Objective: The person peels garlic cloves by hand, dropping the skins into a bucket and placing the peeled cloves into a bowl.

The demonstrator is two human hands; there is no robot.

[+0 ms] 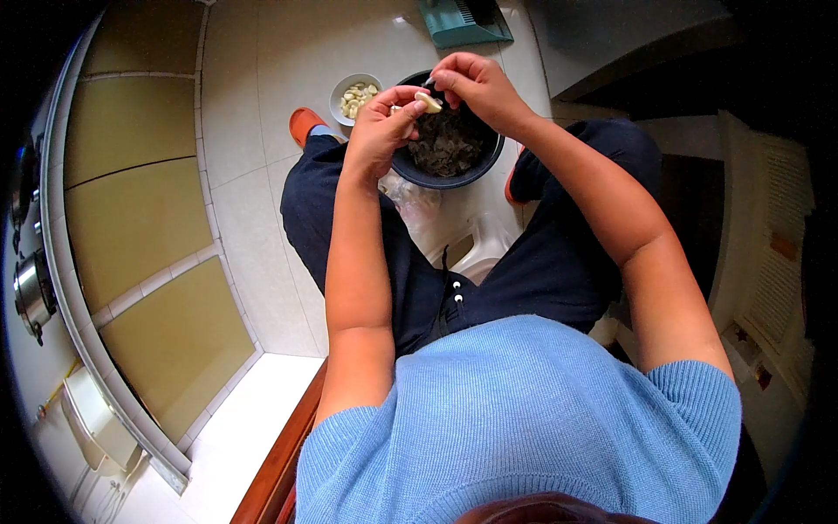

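Note:
My left hand is closed, pinching a pale garlic clove between thumb and fingertips. Close by on the right, my right hand is closed in a pinch; a small greyish tip shows at its fingers, too small to name. Both hands are above a round dark bin with a heap of dark, crumpled scraps inside. Just left of my left hand, a white bowl with several peeled garlic cloves stands on the floor.
A teal dustpan lies beyond the bin on the tiled floor. Between my knees are a clear plastic bag and part of a white plastic stool. Yellowish cabinet doors line the left, below a counter with a metal pot.

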